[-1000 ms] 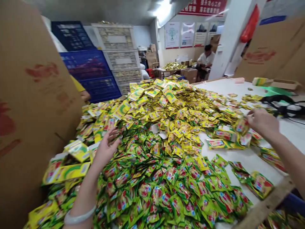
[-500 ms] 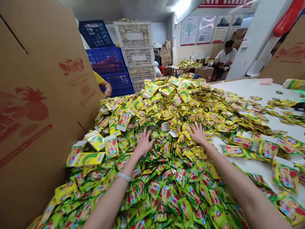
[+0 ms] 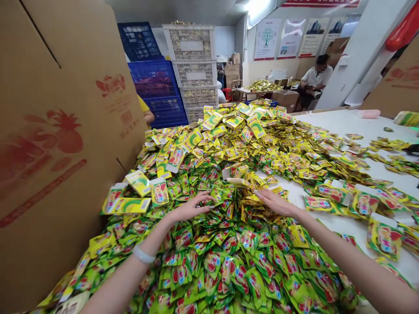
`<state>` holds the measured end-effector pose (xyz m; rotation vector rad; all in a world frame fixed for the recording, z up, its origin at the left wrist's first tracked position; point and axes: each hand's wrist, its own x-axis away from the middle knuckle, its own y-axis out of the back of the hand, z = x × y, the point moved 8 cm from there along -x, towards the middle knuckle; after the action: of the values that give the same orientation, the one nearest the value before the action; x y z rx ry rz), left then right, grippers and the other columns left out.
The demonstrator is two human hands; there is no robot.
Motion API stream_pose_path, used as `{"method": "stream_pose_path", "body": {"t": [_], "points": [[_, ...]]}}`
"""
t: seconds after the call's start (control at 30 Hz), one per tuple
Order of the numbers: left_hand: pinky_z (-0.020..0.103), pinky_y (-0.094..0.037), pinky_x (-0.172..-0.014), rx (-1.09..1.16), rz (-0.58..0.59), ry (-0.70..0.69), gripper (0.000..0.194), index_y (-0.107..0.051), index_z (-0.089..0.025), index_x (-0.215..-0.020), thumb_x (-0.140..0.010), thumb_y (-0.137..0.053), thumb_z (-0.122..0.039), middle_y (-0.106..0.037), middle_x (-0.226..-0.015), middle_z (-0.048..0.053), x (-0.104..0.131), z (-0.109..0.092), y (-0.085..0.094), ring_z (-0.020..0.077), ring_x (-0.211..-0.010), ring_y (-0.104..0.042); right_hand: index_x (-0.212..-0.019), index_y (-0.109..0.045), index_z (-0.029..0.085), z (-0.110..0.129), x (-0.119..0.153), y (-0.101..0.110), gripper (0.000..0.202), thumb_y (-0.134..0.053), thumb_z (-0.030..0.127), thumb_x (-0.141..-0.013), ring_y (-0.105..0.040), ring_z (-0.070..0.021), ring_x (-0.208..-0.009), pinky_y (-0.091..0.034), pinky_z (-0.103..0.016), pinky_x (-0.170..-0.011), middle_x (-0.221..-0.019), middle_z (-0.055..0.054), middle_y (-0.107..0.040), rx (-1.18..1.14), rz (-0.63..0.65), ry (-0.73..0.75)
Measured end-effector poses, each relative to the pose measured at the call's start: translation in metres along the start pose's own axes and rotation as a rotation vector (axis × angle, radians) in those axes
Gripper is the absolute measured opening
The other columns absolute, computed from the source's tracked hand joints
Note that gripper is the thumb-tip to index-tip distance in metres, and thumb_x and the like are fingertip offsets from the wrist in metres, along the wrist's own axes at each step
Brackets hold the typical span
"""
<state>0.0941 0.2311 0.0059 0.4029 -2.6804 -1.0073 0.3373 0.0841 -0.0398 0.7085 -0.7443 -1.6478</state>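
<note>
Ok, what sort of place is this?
Probably a packing workshop: a big heap of small printed packets covers much of a white table, a large cardboard box stands at left, and plastic crates are stacked behind.

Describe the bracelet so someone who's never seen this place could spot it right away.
Start with the big pile of green and yellow packets filling the middle of the view. Over its green part, find the left hand. Just behind it, around the wrist, sits the bracelet: a plain pale band, unlike the brightly printed packets, with no match behind the right hand.
</note>
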Motion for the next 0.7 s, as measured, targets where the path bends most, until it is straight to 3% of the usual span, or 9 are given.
{"method": "stream_pose_path", "body": {"t": [0.17,0.23,0.33,0.43,0.5,0.6,0.7], "points": [[0.038,-0.042,-0.104,0.064,0.074,-0.022,0.037,-0.073,-0.024,-0.102,-0.088,-0.056,-0.054,-0.068,-0.118,0.008,0.035,-0.046,0.001,0.0267,-0.117,-0.059,-0.125,-0.066,0.038,0.058,0.049,-0.002,0.04,-0.061,0.053,-0.089,-0.044,-0.0377,-0.137,-0.036,-0.06,-0.112,-0.135,-0.004,-0.062,-0.053,-0.015,0.186],[0.033,-0.048,-0.092,0.004,0.053,0.021,0.035,-0.072,-0.021,-0.097,-0.088,-0.056,-0.051,-0.072,-0.102,0.005,0.039,-0.059,0.013,0.0236,-0.099,-0.064,-0.11,-0.072,0.037,0.067,0.06,0.007,0.027,-0.062,0.05,-0.089,-0.053,-0.0377,-0.129,-0.036,-0.062,-0.11,-0.122,-0.004,-0.069,-0.057,-0.011,0.217],[0.028,-0.046,-0.068,-0.156,-0.135,0.096,0.039,-0.065,-0.017,-0.082,-0.088,-0.052,-0.053,-0.066,-0.077,0.003,0.021,-0.069,0.052,0.0194,-0.072,-0.061,-0.089,-0.072,0.027,0.056,0.052,0.039,0.029,-0.055,0.05,-0.093,-0.067,-0.0301,-0.097,-0.047,-0.055,-0.096,-0.094,-0.005,-0.073,-0.126,-0.14,0.152],[0.028,-0.044,-0.063,-0.272,-0.376,0.071,0.044,-0.062,-0.015,-0.094,-0.089,-0.049,-0.056,-0.064,-0.077,0.004,-0.028,-0.082,0.081,0.0186,-0.068,-0.058,-0.098,-0.068,0.019,0.023,0.018,0.067,0.032,-0.056,0.047,-0.091,-0.067,-0.0254,-0.089,-0.054,-0.044,-0.085,-0.094,-0.009,-0.071,-0.238,-0.317,-0.033],[0.031,-0.048,-0.073,-0.295,-0.384,0.017,0.057,-0.056,-0.013,-0.12,-0.085,-0.057,-0.058,-0.067,-0.101,0.012,-0.073,-0.091,0.069,0.0224,-0.084,-0.063,-0.117,-0.062,0.014,0.007,-0.012,0.067,0.039,-0.059,0.04,-0.088,-0.067,-0.0257,-0.094,-0.055,-0.041,-0.084,-0.107,-0.014,-0.069,-0.284,-0.331,-0.133],[0.038,-0.047,-0.091,-0.417,-0.292,-0.01,0.074,-0.046,-0.013,-0.139,-0.079,-0.069,-0.051,-0.058,-0.128,0.02,-0.128,-0.097,0.024,0.0317,-0.113,-0.058,-0.134,-0.052,0.014,0.007,-0.05,0.048,0.05,-0.059,0.028,-0.086,-0.066,-0.026,-0.106,-0.055,-0.04,-0.088,-0.124,-0.018,-0.064,-0.313,-0.268,-0.147],[0.044,-0.044,-0.098,-0.464,-0.267,0.003,0.062,-0.044,-0.017,-0.144,-0.087,-0.061,-0.034,-0.054,-0.132,0.02,-0.141,-0.093,-0.01,0.0348,-0.121,-0.053,-0.137,-0.051,0.015,0.024,-0.055,0.027,0.051,-0.056,0.019,-0.086,-0.057,-0.024,-0.124,-0.047,-0.041,-0.105,-0.137,-0.016,-0.058,-0.341,-0.196,-0.083]]}}
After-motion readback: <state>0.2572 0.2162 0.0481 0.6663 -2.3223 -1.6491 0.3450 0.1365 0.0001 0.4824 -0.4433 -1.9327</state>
